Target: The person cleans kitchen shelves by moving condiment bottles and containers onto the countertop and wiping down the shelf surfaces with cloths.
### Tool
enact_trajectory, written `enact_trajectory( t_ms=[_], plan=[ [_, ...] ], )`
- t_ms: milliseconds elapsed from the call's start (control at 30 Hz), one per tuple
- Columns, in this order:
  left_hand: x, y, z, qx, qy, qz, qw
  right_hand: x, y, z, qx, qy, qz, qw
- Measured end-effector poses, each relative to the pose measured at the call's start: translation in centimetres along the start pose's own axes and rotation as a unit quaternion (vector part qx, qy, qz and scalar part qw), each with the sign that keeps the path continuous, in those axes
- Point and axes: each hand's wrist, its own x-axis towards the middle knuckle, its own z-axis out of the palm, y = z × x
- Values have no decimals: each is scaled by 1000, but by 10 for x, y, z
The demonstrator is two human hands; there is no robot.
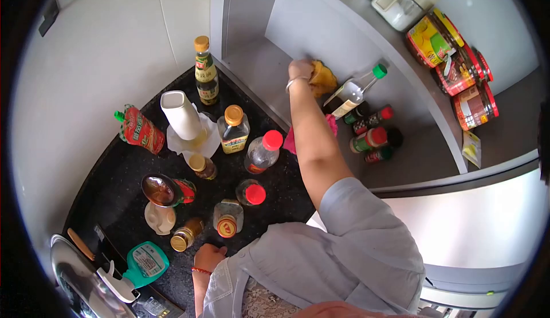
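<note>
Inside the grey cabinet [252, 60], my right hand [299, 70] grips a yellow cloth [323, 79] against the shelf near the back wall. A pink cloth [290, 141] lies partly hidden under my right forearm. Just right of the yellow cloth stands a glass bottle with a green cap [350, 97]. My left hand [209, 257], a red bracelet at its wrist, rests closed on the black countertop [120, 203]; I see nothing in it. Close to it are a small gold-lidded jar [188, 235] and a square bottle with a yellow-and-red cap [228, 219].
Sauce bottles crowd the counter, among them a tall soy sauce bottle [206, 77], a white container [182, 116] and a red pouch [141, 130]. A teal spray bottle [148, 262] lies by a metal lid [74, 272]. Red-lidded jars [475, 106] fill the upper shelf.
</note>
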Motion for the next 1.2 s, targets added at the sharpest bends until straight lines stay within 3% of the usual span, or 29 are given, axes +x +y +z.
enact_trajectory(
  t_ms=[67,133,200,333,400,467,533,600,700,800,900,933,1033,1100,1133,1200],
  plan=[
    [-1,-1,1,-11,6,3,1000,20,-15,-2,62,8,68,996],
    [-4,2,-3,-19,9,13,1000,36,-36,-18,137,128,-28,982],
    [-5,4,-5,-35,8,14,999,39,-66,-60,159,249,-218,930],
    [-9,3,-5,-72,25,7,997,53,-118,-162,62,44,-193,978],
    [-1,-1,0,-56,4,10,998,55,-115,-156,-1,18,-222,975],
    [5,-5,-2,-50,-10,16,999,53,-84,-100,-86,51,-292,951],
    [6,-6,-3,-58,-23,28,998,37,-48,-50,-121,-6,-411,904],
    [1,-3,-3,-62,-13,18,998,26,-26,-17,-81,-176,-480,856],
    [-1,3,-4,-66,6,11,998,16,-6,4,-174,-395,-427,794],
    [3,-9,4,-55,-6,13,998,4,-2,-24,-197,-425,-372,801],
    [4,-6,-6,-59,-15,25,998,-20,52,-50,-95,-221,-527,815],
    [4,-5,-7,-68,-20,20,997,-33,61,-71,-183,-207,-541,794],
    [-2,4,-12,-84,-36,-3,996,-44,29,-91,-262,-274,-499,779],
    [-2,7,-12,-88,-21,-17,996,-17,11,-34,-131,-249,-566,775],
    [-2,3,-5,-88,-3,-20,996,-2,-10,-16,-81,-342,-546,761],
    [5,-6,8,-88,20,-17,996,18,-25,51,-154,-331,-533,763]
  ],
)
